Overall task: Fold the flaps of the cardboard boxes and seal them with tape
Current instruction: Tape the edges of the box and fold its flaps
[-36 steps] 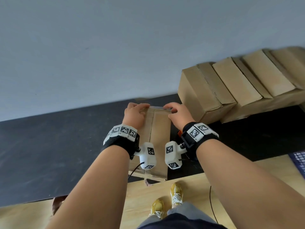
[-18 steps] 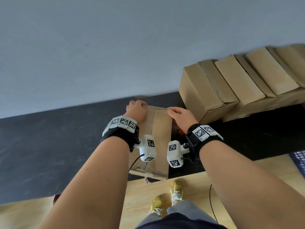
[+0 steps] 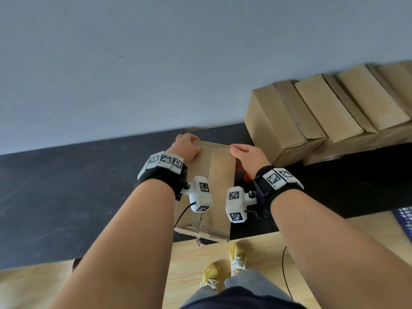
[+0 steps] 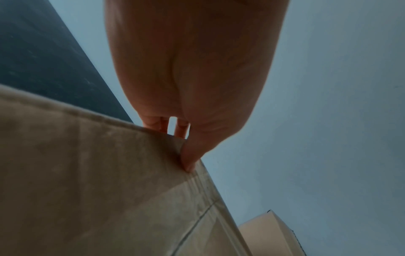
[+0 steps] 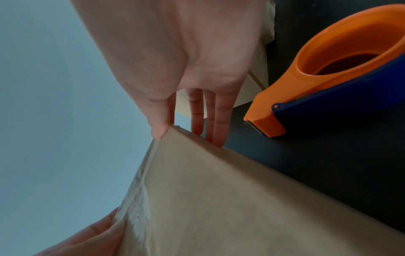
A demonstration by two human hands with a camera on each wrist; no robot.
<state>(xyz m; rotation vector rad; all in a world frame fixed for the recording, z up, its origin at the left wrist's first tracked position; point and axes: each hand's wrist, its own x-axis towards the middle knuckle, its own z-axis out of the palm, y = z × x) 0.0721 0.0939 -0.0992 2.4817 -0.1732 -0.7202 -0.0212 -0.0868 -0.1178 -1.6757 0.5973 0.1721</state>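
A closed cardboard box [image 3: 219, 188] lies lengthwise on the dark table [image 3: 66, 197], its near end over the table's front edge. Clear tape [image 4: 198, 223] runs along its centre seam and wrinkles over the far edge [image 5: 137, 214]. My left hand [image 3: 186, 147] grips the far left corner, thumb [image 4: 190, 162] on top and fingers behind the far side. My right hand [image 3: 246, 153] holds the far right corner, thumb on the far edge and fingers [image 5: 220, 121] straight down the right side.
An orange and blue tape dispenser [image 5: 328, 74] sits on the table just right of the box, under my right wrist [image 3: 247, 176]. A row of closed cardboard boxes [image 3: 312, 114] leans against the grey wall at the back right. Wooden floor and my shoes lie below the table edge.
Both hands left the middle of the box's far edge and slid outward. The right hand now sits at the right corner, the left at the left corner.
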